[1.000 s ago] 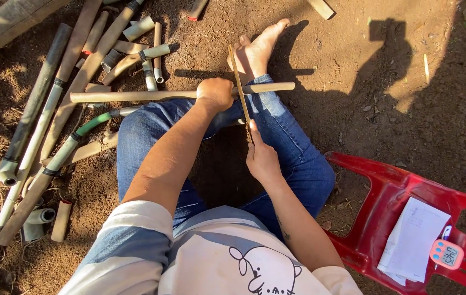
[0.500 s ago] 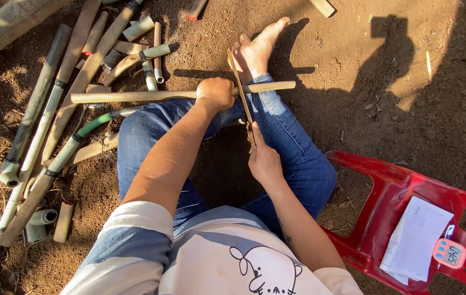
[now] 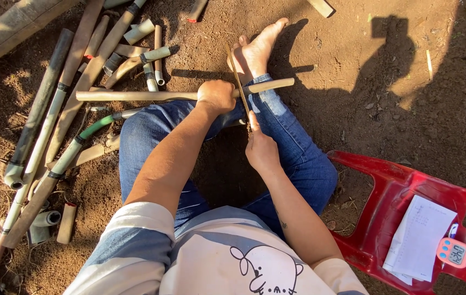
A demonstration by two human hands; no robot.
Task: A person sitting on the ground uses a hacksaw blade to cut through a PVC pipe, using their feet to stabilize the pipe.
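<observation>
Though hand-held, bamboo pole [image 3: 151,95] crosswise, left-right.

left hand [image 3: 217,96] gripping bamboo pole [image 3: 145,96]; right hand [image 3: 262,150] holding blade [image 3: 238,71]

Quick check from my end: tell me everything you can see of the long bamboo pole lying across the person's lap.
The long bamboo pole is a pale tan, slender, round stem. It lies roughly level across the blue jeans, its left end reaching out over the dirt toward the pile of bamboo. The left hand grips it near the middle. A thin blade-like strip in the right hand crosses it just right of that grip. Its right end stops near the bare foot.
</observation>
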